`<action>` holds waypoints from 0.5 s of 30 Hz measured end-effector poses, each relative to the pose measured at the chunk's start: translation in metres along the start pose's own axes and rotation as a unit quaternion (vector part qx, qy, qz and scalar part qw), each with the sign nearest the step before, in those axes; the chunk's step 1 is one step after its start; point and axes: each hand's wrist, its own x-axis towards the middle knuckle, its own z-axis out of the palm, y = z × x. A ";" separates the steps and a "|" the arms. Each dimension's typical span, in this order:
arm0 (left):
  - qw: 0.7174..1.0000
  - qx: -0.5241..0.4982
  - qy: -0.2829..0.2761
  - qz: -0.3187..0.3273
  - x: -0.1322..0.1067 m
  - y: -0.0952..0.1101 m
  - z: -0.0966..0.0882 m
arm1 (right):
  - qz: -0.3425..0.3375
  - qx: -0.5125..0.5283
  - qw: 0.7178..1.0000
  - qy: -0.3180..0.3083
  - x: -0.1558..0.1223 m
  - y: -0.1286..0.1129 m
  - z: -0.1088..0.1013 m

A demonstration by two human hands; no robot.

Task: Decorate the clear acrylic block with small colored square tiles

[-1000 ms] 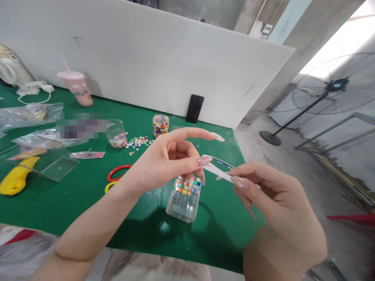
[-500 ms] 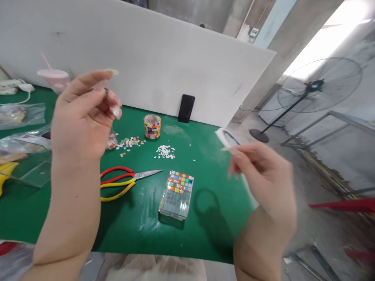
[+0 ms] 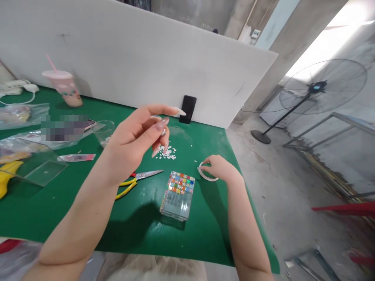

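My left hand point(image 3: 137, 138) hovers above the green table point(image 3: 205, 230), thumb and fingertips pinched on something tiny that I cannot make out. My right hand point(image 3: 219, 168) rests on the table near its right edge, fingers curled on a thin white tape ring point(image 3: 207, 176). Between my arms lies a clear block point(image 3: 178, 195) whose far half is covered with coloured mosaic tiles. Red and yellow scissors point(image 3: 140, 177) lie left of it, partly behind my left arm. A small heap of white chips point(image 3: 167, 153) sits just beyond.
A black phone point(image 3: 188, 109) leans on the white board point(image 3: 146, 62) at the back. A pink cup point(image 3: 65, 89), a glass jar point(image 3: 103, 130), plastic bags point(image 3: 20, 115), a clear acrylic box point(image 3: 41, 168) and a yellow tool point(image 3: 5, 181) lie left. A floor fan point(image 3: 319, 88) stands right.
My right hand went down from mid-air to the table with the white ring. My left hand dropped from high left toward the centre, still pinched.
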 end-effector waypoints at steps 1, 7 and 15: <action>1.000 0.005 -0.009 -0.001 -0.001 0.000 0.001 | -0.021 0.013 1.000 0.017 -0.006 -0.002 -0.004; 0.997 0.036 -0.061 -0.018 -0.004 -0.004 0.013 | -0.118 0.119 0.978 0.128 -0.044 -0.027 -0.027; 0.987 0.013 -0.133 -0.094 -0.013 -0.008 0.043 | -0.257 0.394 0.865 0.177 -0.079 -0.050 -0.028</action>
